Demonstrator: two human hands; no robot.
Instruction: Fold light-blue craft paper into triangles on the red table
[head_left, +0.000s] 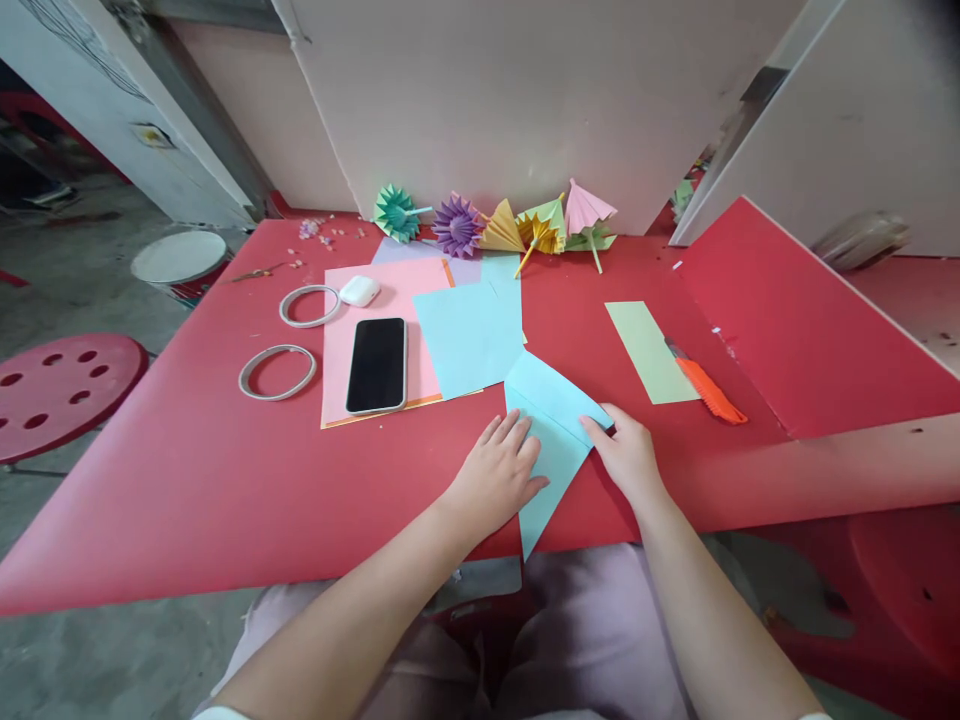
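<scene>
A light blue sheet of paper (556, 400), partly folded over with a crease across it, lies in front of me near the table's front edge. My left hand (504, 468) rests flat on its left part with the fingers spread. My right hand (624, 445) pinches the right corner of this paper between thumb and fingers. Just beyond it lies another light blue sheet (472, 335), on top of pink paper (334, 350).
On the red table (187, 480) lie a phone (376, 365), a white earbud case (360, 291), two tape rolls (277, 373), a pale green strip (649, 355) and an orange utility knife (712, 388). Folded paper umbrellas (459, 226) line the back wall. A red board (817, 320) stands tilted at right.
</scene>
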